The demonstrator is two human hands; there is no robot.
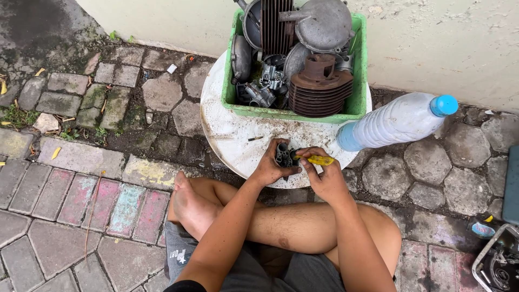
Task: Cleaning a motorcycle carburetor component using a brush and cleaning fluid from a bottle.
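Observation:
I sit cross-legged on paving stones at a round white table (227, 135). My left hand (268, 167) grips a small dark metal engine part (283, 155) at the table's near edge. My right hand (326, 177) holds a yellow-handled tool (319, 160) with its tip against that part. Both hands are close together, just in front of my knees.
A green crate (357, 81) on the table holds several grimy engine parts, among them a rusty finned cylinder (320, 86). A clear plastic bottle with a blue cap (397, 121) stands at the right. A small dark bit (255, 138) lies on the table. Metal gear (497, 259) sits far right.

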